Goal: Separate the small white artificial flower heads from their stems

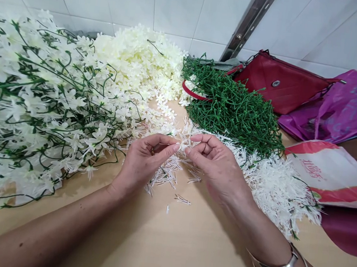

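Near the middle of the view, my left hand (pixel 148 158) pinches a small white flower piece (pixel 184 144) between thumb and forefinger. My right hand (pixel 215 165) is closed at the other side of this piece, its thumb and forefinger pressed on it. The fingertips hide part of the piece. Below and behind my hands lie loose thin white stamens (pixel 169 173). A heap of cream-white blossoms (pixel 142 57) stands beyond my hands. Green plastic stems (pixel 232 105) are piled behind my right hand, and a white stamen pile (pixel 281 187) lies to its right.
White flowers on green stems (pixel 41 106) fill the left side of the wooden table (pixel 153 250). At the right are a red bag (pixel 279 82), a purple plastic bag (pixel 344 104) and a white and red packet (pixel 330 173). A tiled wall (pixel 179 6) stands behind.
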### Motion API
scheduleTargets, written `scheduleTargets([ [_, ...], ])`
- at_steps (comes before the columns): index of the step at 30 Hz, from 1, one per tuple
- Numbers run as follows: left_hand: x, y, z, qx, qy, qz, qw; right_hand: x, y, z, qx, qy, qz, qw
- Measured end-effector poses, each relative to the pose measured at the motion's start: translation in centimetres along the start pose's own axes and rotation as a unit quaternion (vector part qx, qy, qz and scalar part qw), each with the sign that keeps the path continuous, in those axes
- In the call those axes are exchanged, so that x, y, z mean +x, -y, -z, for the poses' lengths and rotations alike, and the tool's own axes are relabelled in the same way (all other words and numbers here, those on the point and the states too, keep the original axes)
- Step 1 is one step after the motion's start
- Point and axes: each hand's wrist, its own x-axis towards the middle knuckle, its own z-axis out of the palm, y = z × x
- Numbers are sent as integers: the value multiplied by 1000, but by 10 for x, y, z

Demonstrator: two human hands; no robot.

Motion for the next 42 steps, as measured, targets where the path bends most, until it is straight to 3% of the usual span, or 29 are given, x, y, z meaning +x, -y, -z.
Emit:
scheduleTargets([
  [16,3,-3,-1,-45,6,40,998,1,-2,-3,-1,-8,39,999],
  [25,7,-1,4,-48,-62,20,997,0,0,3,-20,23,37,999],
  [31,6,-3,3,-61,-63,24,996,-3,0,5,-82,18,93,992],
  [42,4,-4,0,-74,-61,46,994,-6,6,3,-157,12,100,983],
])
